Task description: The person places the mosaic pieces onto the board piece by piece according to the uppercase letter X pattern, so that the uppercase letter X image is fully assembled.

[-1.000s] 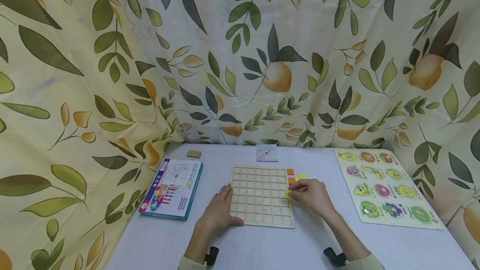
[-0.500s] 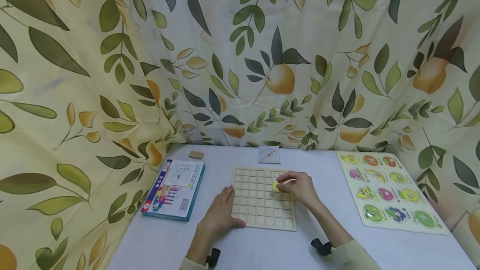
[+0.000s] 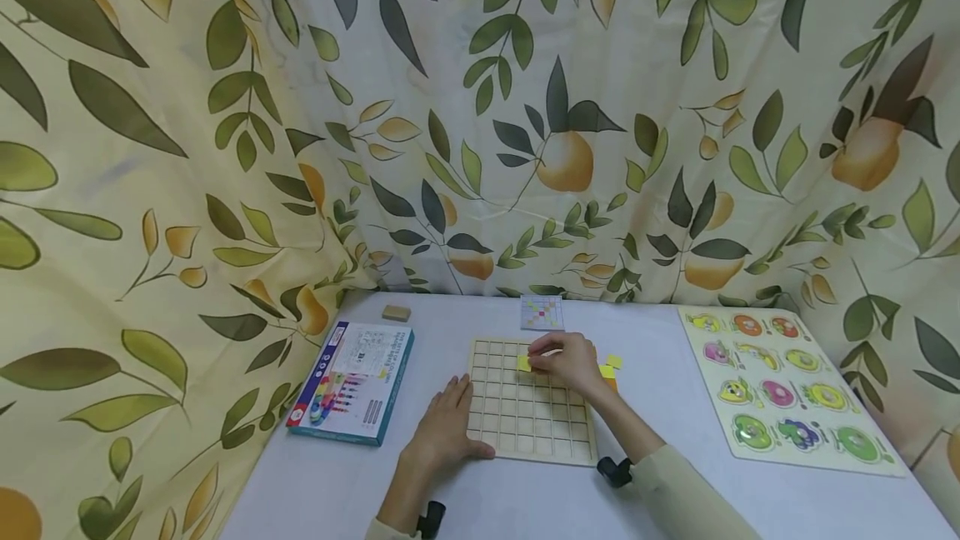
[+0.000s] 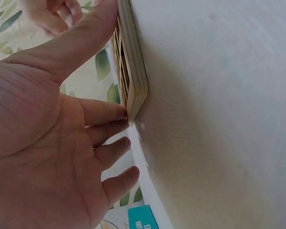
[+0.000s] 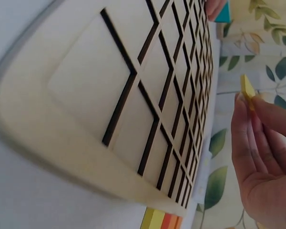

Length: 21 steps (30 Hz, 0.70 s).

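Observation:
A pale wooden board (image 3: 525,427) with a grid of square recesses lies flat on the table. My left hand (image 3: 441,423) rests at its near left corner, fingers spread along the left side and thumb at the front edge. In the left wrist view, the thumb and forefinger of that hand (image 4: 43,138) touch the board's edge. Above the far part of the grid, my right hand (image 3: 573,363) pinches a small yellow square tile (image 3: 522,363) between thumb and fingertips. The right wrist view shows this tile (image 5: 248,87) edge-on, raised over the board.
Yellow tiles (image 3: 614,362) and orange ones lie beside the board's right edge, partly behind my right arm. A patterned card (image 3: 542,312) lies beyond the board. Leftward are a paint-pictured box (image 3: 350,382) and a small tan block (image 3: 396,312); a fruit picture board (image 3: 787,382) lies right.
My right hand has carried a yellow tile from the board's right edge leftward over the far part of the grid. The left hand has stayed at the corner.

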Each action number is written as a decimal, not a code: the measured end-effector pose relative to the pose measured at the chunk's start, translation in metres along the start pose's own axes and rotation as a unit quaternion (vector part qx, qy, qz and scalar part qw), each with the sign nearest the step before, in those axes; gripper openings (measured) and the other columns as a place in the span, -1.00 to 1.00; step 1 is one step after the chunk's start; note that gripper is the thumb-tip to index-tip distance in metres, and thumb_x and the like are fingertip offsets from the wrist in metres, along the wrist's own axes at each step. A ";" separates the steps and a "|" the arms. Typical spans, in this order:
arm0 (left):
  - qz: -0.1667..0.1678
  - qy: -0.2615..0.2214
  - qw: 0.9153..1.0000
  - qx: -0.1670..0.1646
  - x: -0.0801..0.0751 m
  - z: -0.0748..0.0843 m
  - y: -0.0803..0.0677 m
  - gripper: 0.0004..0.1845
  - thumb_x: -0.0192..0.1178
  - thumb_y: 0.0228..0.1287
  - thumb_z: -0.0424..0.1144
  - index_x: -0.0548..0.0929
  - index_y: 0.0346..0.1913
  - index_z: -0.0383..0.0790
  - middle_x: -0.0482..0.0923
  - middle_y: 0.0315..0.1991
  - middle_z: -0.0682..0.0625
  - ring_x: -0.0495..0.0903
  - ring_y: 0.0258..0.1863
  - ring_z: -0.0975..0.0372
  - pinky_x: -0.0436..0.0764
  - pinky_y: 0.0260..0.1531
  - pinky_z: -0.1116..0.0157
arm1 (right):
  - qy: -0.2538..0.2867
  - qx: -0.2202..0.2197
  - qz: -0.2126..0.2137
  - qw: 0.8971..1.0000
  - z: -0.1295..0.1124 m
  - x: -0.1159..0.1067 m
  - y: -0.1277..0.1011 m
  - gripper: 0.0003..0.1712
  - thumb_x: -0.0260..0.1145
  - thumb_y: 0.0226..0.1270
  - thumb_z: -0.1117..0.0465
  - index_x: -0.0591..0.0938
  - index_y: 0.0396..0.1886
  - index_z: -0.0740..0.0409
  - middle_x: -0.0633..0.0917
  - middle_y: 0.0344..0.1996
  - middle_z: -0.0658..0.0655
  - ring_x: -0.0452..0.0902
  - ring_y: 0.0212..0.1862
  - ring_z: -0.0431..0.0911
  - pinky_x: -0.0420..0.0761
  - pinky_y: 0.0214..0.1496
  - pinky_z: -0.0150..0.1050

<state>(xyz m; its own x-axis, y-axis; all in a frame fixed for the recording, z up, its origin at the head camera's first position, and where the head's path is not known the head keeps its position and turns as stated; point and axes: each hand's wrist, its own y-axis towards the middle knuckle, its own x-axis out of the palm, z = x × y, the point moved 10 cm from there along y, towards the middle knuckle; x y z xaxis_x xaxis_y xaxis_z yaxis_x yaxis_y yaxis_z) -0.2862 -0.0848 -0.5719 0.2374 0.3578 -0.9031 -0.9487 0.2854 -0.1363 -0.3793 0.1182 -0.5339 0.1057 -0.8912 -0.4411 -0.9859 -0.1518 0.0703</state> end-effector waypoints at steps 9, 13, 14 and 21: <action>-0.002 0.002 1.000 0.004 0.000 0.000 0.000 0.27 0.47 -0.20 0.28 0.12 0.50 -0.34 -0.01 0.55 -0.16 -0.10 0.54 -0.02 0.02 0.48 -0.03 | -0.023 -0.002 0.005 1.000 -0.004 0.020 0.018 -0.85 0.56 0.04 0.26 0.78 -0.34 0.07 0.78 -0.41 -0.02 0.71 -0.31 -0.17 0.64 -0.32 -0.36; 0.002 0.000 1.000 0.010 -0.002 0.001 0.000 0.26 0.48 -0.19 0.27 0.13 0.50 -0.35 0.00 0.54 -0.17 -0.09 0.54 -0.03 0.02 0.48 -0.04 | -0.021 -0.012 -0.003 1.000 -0.008 0.029 0.024 -0.85 0.55 0.05 0.28 0.78 -0.34 0.13 0.77 -0.42 0.00 0.69 -0.28 -0.15 0.64 -0.30 -0.36; 0.002 -0.001 1.000 0.011 -0.002 0.002 -0.001 0.26 0.48 -0.19 0.26 0.13 0.50 -0.35 0.00 0.54 -0.18 -0.08 0.54 -0.03 0.03 0.48 -0.04 | -0.012 -0.009 -0.008 1.000 -0.009 0.031 0.025 -0.85 0.54 0.05 0.30 0.77 -0.34 0.15 0.77 -0.42 0.02 0.70 -0.30 -0.13 0.67 -0.31 -0.34; 0.003 0.005 1.000 0.010 -0.003 0.002 -0.001 0.26 0.48 -0.19 0.27 0.13 0.50 -0.35 0.02 0.54 -0.18 -0.07 0.53 -0.03 0.05 0.47 -0.04 | 0.028 0.012 -0.022 0.999 -0.008 0.044 0.033 -0.86 0.51 0.07 0.38 0.75 -0.32 0.23 0.75 -0.41 0.09 0.72 -0.42 -0.09 0.73 -0.40 -0.27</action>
<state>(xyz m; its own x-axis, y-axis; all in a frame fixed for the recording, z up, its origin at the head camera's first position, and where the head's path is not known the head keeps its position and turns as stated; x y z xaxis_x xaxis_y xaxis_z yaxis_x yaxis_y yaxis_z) -0.2855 -0.0845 -0.5686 0.2296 0.3506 -0.9079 -0.9454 0.3019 -0.1225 -0.4064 0.0710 -0.5439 0.1553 -0.9067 -0.3921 -0.9829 -0.1815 0.0304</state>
